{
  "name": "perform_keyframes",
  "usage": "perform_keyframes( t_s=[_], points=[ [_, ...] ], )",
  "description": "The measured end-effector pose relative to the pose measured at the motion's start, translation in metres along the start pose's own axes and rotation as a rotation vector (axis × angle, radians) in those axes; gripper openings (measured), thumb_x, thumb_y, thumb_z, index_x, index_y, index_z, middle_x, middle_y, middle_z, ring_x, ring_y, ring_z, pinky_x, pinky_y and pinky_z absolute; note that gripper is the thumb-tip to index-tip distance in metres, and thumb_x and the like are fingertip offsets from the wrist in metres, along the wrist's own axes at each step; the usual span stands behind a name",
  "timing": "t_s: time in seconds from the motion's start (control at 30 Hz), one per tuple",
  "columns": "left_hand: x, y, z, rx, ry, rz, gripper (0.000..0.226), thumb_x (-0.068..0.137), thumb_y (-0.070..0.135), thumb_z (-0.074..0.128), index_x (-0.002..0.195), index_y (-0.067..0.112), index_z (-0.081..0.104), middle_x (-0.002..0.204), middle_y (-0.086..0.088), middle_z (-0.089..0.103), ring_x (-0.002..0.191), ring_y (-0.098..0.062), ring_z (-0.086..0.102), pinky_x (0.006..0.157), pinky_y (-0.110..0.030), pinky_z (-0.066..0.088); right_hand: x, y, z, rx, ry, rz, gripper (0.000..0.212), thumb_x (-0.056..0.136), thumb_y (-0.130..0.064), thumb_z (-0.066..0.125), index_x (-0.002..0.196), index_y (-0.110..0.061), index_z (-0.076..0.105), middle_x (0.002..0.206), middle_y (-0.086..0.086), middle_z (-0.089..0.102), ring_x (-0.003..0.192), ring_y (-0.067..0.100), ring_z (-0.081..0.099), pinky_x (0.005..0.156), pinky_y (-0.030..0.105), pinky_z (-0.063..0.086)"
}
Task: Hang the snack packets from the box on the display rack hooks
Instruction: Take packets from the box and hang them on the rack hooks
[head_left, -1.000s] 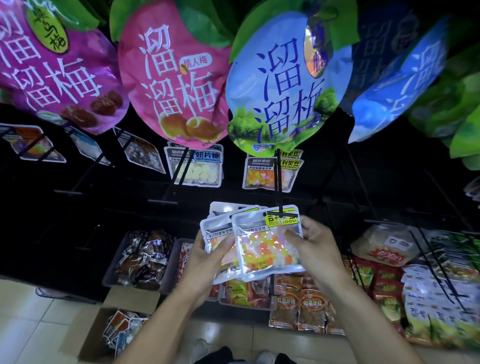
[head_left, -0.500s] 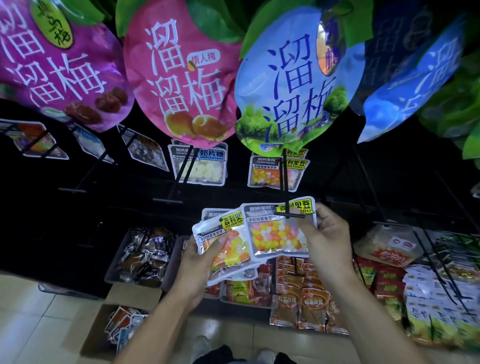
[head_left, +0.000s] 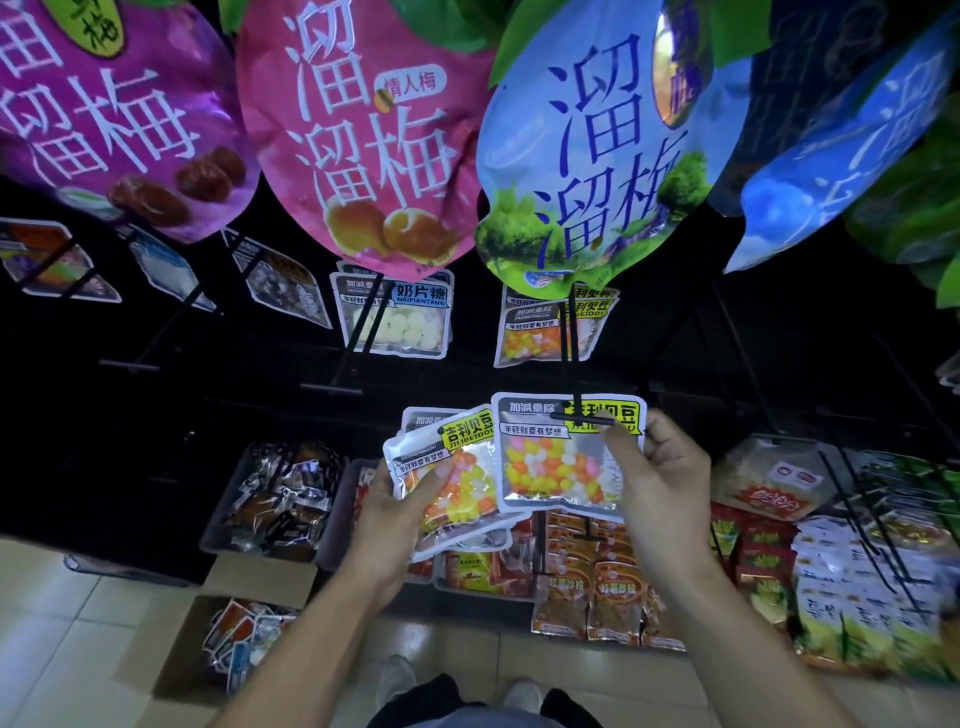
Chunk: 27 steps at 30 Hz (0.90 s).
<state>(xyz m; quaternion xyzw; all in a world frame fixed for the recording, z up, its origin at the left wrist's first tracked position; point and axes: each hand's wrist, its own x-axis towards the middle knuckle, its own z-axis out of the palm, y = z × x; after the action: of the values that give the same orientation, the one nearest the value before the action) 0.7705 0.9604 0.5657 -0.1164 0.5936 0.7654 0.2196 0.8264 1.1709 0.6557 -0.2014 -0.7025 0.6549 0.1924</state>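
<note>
The right hand (head_left: 657, 483) pinches a clear silver-edged packet of yellow, orange and white candy beans (head_left: 561, 457) by its right edge, thumb on the front. The packet's top hole sits right at the crossbar tip of the black wire hook (head_left: 574, 364), whose long axis runs up and away towards matching hung packets (head_left: 550, 327). The left hand (head_left: 400, 514), lower left of the hook, grips a fanned stack of same packets (head_left: 447, 478). The cardboard box (head_left: 228, 639) lies on the floor far below-left.
</note>
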Motion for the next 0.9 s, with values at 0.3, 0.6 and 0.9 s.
perform_keyframes(
  t_s=[0.3, 0.6, 0.9],
  points=[
    [0.004, 0.002, 0.008, -0.029, -0.014, 0.018, 0.053, 0.075, 0.034, 0.079, 0.125, 0.027, 0.063, 0.115, -0.002, 0.078, 0.104, -0.024, 0.076, 0.096, -0.056, 0.057, 0.010, 0.000, 0.005, -0.023, 0.029, -0.056, 0.010, 0.099, -0.020, 0.064, 0.094, -0.017, 0.072, 0.073, -0.007, 0.069, 0.062, 0.000, 0.058, 0.062, 0.010, 0.045],
    [0.000, 0.001, -0.007, -0.027, 0.040, 0.007, 0.052, 0.078, 0.032, 0.077, 0.127, 0.021, 0.064, 0.115, -0.004, 0.078, 0.104, -0.026, 0.076, 0.100, -0.057, 0.055, 0.076, 0.005, 0.030, 0.021, 0.058, 0.020, 0.028, 0.100, -0.030, 0.064, 0.084, -0.007, 0.062, 0.073, -0.003, 0.053, 0.068, 0.006, 0.049, 0.072, 0.025, 0.043],
    [-0.004, 0.010, -0.008, -0.049, 0.032, 0.033, 0.050, 0.078, 0.029, 0.076, 0.126, 0.022, 0.063, 0.116, -0.006, 0.078, 0.105, -0.028, 0.076, 0.096, -0.055, 0.058, 0.106, 0.012, 0.037, 0.063, 0.235, 0.022, 0.015, 0.092, -0.022, 0.076, 0.100, -0.014, 0.067, 0.081, -0.016, 0.069, 0.071, -0.009, 0.064, 0.074, 0.012, 0.048]
  ],
)
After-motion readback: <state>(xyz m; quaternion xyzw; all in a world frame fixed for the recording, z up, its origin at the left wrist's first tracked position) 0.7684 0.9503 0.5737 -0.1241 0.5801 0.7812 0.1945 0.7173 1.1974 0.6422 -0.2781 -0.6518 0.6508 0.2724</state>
